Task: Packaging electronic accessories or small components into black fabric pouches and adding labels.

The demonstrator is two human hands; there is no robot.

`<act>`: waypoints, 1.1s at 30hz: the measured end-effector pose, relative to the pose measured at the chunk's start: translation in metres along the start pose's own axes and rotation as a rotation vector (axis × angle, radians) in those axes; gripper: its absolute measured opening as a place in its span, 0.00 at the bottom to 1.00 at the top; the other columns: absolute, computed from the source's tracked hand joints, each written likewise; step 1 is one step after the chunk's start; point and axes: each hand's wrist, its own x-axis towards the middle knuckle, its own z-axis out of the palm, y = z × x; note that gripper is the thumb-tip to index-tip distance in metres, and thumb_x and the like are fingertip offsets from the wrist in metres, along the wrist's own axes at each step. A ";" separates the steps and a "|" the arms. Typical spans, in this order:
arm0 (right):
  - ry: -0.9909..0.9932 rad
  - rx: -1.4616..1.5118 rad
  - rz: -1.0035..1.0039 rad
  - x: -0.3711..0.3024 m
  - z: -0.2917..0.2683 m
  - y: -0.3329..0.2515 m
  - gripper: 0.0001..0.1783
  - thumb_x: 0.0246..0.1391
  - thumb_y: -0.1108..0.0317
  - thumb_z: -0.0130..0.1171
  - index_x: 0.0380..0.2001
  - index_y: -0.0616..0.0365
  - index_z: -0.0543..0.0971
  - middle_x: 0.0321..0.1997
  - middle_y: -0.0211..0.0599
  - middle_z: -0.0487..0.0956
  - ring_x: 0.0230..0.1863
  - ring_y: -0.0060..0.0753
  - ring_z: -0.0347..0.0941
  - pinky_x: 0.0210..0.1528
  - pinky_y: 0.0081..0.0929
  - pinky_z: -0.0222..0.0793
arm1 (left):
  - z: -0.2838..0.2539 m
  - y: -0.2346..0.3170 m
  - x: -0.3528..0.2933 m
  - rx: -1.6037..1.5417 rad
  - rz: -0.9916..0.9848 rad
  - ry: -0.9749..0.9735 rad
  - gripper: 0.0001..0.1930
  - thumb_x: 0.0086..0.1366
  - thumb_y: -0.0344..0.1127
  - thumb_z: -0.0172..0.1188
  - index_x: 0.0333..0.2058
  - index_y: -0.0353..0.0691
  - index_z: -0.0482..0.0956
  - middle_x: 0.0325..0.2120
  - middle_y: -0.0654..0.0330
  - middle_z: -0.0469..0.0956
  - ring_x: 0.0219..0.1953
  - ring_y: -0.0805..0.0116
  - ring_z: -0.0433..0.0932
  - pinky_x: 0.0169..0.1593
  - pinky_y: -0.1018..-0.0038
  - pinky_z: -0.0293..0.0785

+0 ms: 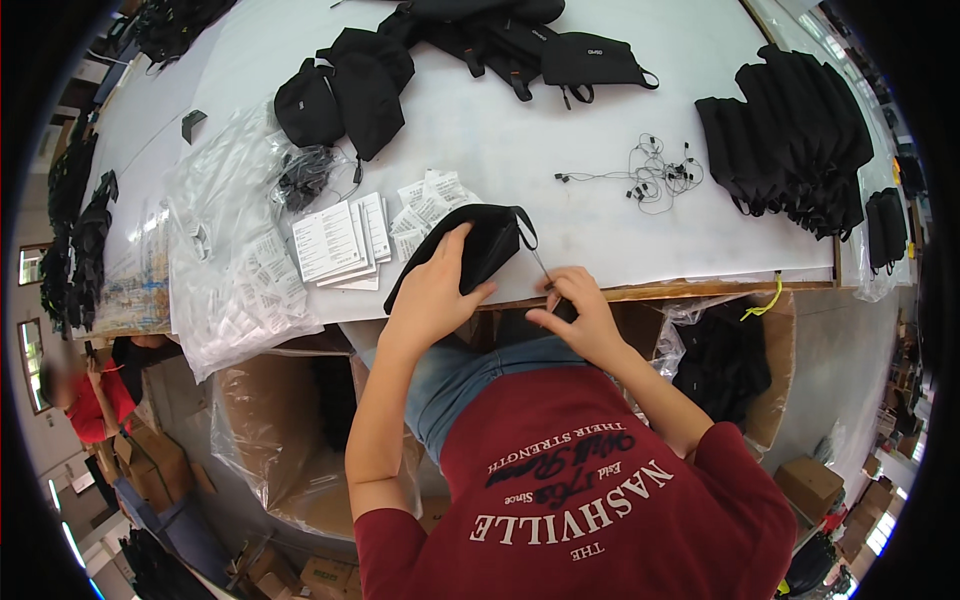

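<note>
A black fabric pouch point(485, 240) is tilted up at the table's front edge, a small loop strap at its upper right corner. My left hand point(436, 285) is closed on its near side, fingers over the fabric and thumb stretched to the right. Just right of the pouch, my right hand point(578, 312) is pinched closed. From its fingers a thin grey strand or slim tool point(541, 264) runs up to the loop strap; which it is I cannot tell. Something dark shows below the fingertips, mostly hidden by the hand.
Left of the pouch lie white printed cards point(335, 240), small labels point(432, 205) and clear plastic bags point(235, 200). Tangled black tag strings point(655, 178) lie to the right. Black pouches point(595, 62) are at the back, with more stacked point(790, 140) at far right. Lined cartons point(270, 420) stand below.
</note>
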 end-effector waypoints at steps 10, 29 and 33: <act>-0.075 -0.146 0.322 -0.002 -0.090 -0.023 0.22 0.50 0.62 0.63 0.48 0.57 0.71 0.39 0.45 0.76 0.38 0.48 0.73 0.43 0.30 0.67 | -0.006 -0.008 0.005 -0.111 -0.044 0.015 0.33 0.54 0.44 0.65 0.55 0.38 0.62 0.47 0.45 0.75 0.47 0.44 0.75 0.48 0.62 0.71; 0.152 1.953 0.607 0.033 -0.034 0.008 0.19 0.62 0.54 0.45 0.30 0.57 0.76 0.16 0.24 0.58 0.21 0.21 0.52 0.26 0.19 0.51 | 0.004 0.038 -0.047 -0.040 0.340 -0.379 0.16 0.60 0.44 0.61 0.37 0.37 0.77 0.14 0.48 0.71 0.21 0.48 0.73 0.26 0.63 0.67; 0.251 1.772 0.756 0.037 -0.029 -0.003 0.21 0.62 0.50 0.50 0.24 0.55 0.72 0.12 0.24 0.55 0.15 0.20 0.48 0.19 0.18 0.48 | 0.003 0.037 -0.051 -0.073 0.343 -0.416 0.16 0.60 0.45 0.61 0.38 0.37 0.77 0.14 0.48 0.71 0.21 0.48 0.73 0.25 0.63 0.66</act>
